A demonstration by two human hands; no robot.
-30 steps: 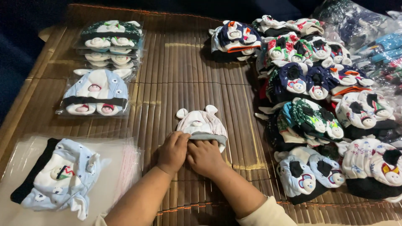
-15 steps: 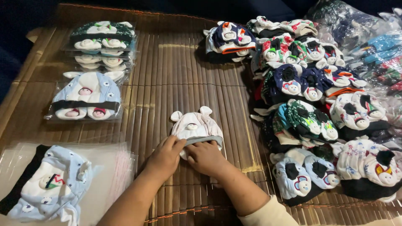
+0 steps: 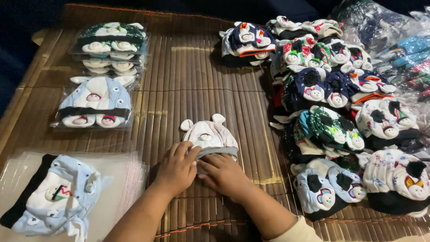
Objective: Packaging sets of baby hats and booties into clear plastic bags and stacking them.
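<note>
1. Since the earlier frame, both hands have slid up onto the cap's grey band.
2. Left hand (image 3: pixel 177 168) and right hand (image 3: pixel 222 172) press flat, fingers spread, gripping nothing.
3. Better to smooth outward evenly.
4. Pink eared cap (image 3: pixel 209 136) lies at twelve o'clock on the bamboo mat (image 3: pixel 197 85).

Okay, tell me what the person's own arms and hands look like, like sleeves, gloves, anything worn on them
Both hands are bare: no gloves, rings, watch or bracelets show on the left hand or the right hand. The left forearm is uncovered as far as the picture's edge. The right arm ends in a pale cream sleeve near the elbow.
</note>
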